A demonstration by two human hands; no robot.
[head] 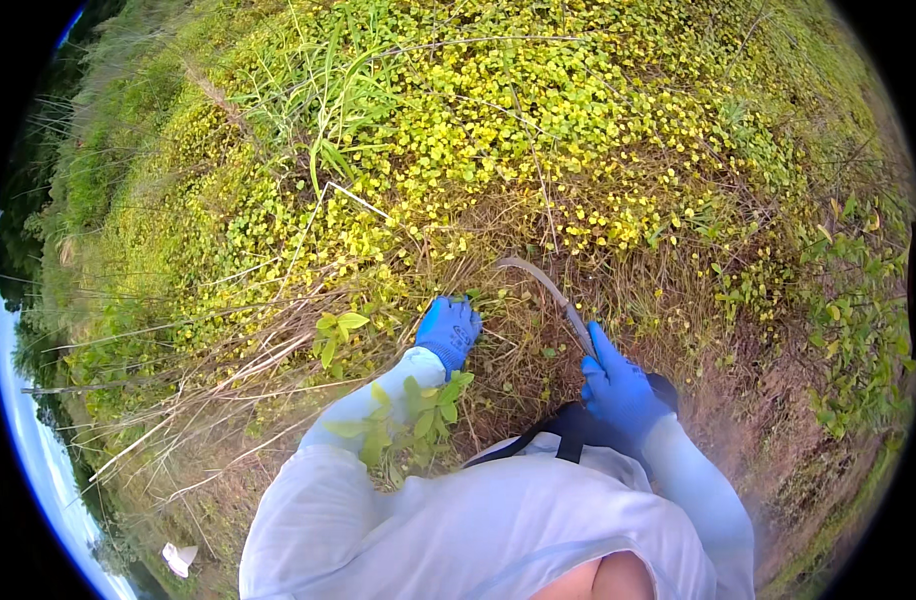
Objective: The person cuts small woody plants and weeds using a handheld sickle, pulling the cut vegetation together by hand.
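Note:
In a blue glove, my right hand (621, 390) grips the handle of a curved sickle (542, 281). The sickle's blade points up and to the left, its tip close above the cut stems and low grass. My left hand (450, 330), also in a blue glove, is down among dry stalks and grass (495, 300), left of the blade and apart from it. Its fingertips are partly hidden in the plants, so whether it holds any stems is unclear. A leafy green sprig (428, 416) stands over my left forearm.
Dense yellow-green leafy ground cover (503, 135) spreads ahead. Long dry stalks (255, 364) lie to the left, and a leafy shrub (859, 337) grows at the right. Tall grass blades (334, 97) rise beyond. A white object (178, 559) lies at the lower left.

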